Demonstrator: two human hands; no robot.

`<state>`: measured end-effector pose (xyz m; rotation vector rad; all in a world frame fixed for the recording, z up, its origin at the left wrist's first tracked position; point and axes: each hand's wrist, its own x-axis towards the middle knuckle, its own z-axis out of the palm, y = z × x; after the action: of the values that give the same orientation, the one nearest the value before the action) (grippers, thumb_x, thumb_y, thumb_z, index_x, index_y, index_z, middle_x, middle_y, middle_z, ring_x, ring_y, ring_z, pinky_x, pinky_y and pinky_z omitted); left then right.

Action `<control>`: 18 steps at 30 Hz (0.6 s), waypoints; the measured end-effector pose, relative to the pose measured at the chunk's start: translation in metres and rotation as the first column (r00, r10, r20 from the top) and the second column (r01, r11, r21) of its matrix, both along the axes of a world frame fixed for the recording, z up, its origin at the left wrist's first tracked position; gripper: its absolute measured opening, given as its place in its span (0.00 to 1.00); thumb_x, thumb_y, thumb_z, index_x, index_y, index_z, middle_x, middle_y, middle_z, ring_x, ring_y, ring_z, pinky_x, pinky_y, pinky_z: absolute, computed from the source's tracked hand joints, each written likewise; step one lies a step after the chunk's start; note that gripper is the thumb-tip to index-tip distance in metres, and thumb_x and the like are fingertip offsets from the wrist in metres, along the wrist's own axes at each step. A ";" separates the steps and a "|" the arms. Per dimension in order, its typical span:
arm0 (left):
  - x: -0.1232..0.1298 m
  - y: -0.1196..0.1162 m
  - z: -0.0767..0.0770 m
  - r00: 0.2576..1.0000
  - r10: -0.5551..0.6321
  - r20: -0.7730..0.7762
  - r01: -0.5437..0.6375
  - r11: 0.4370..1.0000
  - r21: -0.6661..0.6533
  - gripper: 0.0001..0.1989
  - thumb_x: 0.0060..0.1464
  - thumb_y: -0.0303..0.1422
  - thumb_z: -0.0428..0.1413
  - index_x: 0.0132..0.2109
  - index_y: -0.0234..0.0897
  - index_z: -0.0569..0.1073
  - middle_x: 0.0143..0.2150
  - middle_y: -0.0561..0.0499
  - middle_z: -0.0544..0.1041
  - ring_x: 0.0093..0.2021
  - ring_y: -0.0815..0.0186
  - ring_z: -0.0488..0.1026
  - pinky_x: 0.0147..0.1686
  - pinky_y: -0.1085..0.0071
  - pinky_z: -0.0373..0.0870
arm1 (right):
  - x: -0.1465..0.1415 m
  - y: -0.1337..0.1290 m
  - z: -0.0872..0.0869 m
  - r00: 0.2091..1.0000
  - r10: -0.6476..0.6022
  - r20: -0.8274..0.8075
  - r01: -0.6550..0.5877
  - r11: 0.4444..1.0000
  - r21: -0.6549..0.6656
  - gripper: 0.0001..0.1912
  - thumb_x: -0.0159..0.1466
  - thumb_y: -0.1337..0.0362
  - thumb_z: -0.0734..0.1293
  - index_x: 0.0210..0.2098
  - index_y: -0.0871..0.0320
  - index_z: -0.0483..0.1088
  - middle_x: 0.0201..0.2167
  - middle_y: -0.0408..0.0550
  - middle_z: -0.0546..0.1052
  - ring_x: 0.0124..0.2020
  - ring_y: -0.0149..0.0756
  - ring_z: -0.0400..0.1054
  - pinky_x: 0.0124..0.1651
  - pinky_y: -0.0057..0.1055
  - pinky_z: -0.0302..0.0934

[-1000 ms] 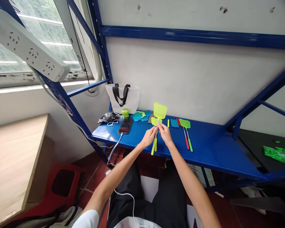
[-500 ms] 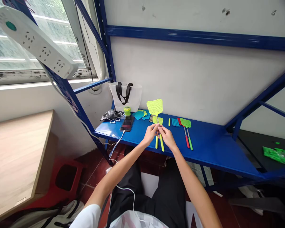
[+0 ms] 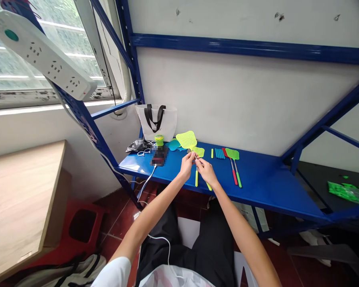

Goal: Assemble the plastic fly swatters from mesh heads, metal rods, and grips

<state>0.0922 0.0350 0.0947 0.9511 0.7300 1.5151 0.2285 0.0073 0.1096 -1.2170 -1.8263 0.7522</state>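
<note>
A yellow-green fly swatter (image 3: 186,140) is held in both hands over the front of the blue shelf, its head tilted up and to the left. My left hand (image 3: 186,165) pinches the rod just below the head. Close beside it, my right hand (image 3: 205,169) grips the rod lower down, and the yellow handle end pokes out beneath. Behind the hands lies another yellow-green swatter (image 3: 199,152) with its yellow handle (image 3: 196,178) toward the shelf's front edge. To the right are a short yellow handle (image 3: 212,153) and several blue handles (image 3: 219,154).
Farther right lie a green swatter (image 3: 232,154) and a red swatter (image 3: 235,178). Blue swatter heads (image 3: 173,145), a green tub (image 3: 159,140), scissors (image 3: 141,153), a phone with a cable and a white bag (image 3: 167,119) occupy the left. A power strip (image 3: 44,56) hangs upper left.
The held swatter has tipped to the left and come down, its handle end swinging right. Both hands stay close together, and the view has shifted slightly.
</note>
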 end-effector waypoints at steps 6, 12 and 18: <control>-0.057 0.036 0.013 0.946 0.285 0.156 -0.254 0.948 -0.189 0.20 0.69 0.47 0.65 0.36 0.38 0.72 0.33 0.51 0.75 0.33 0.68 0.73 0.40 0.69 0.72 | 0.019 -0.032 -0.006 0.930 0.001 0.367 0.001 1.000 -0.004 0.26 0.79 0.41 0.56 0.34 0.49 0.72 0.26 0.45 0.77 0.26 0.39 0.67 0.30 0.32 0.45; -0.098 0.047 0.020 0.913 0.351 0.207 -0.311 0.929 -0.203 0.18 0.71 0.43 0.63 0.36 0.39 0.71 0.31 0.53 0.73 0.32 0.69 0.73 0.40 0.71 0.72 | 0.091 -0.061 -0.007 0.864 0.040 0.502 -0.019 0.999 -0.047 0.25 0.79 0.42 0.55 0.38 0.45 0.77 0.28 0.46 0.80 0.28 0.43 0.74 0.30 0.33 0.48; -0.094 0.037 0.029 0.905 0.360 0.227 -0.352 0.933 -0.074 0.19 0.70 0.47 0.64 0.38 0.39 0.72 0.34 0.50 0.77 0.37 0.65 0.78 0.40 0.70 0.74 | 0.196 -0.056 0.004 0.795 -0.127 0.593 0.193 0.980 -0.048 0.24 0.76 0.41 0.58 0.40 0.43 0.80 0.31 0.46 0.84 0.33 0.46 0.79 0.33 0.33 0.57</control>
<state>-0.0018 0.0718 0.1235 0.6159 0.7789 1.8947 0.4248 -0.0487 0.1132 -1.8025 -2.1480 0.3932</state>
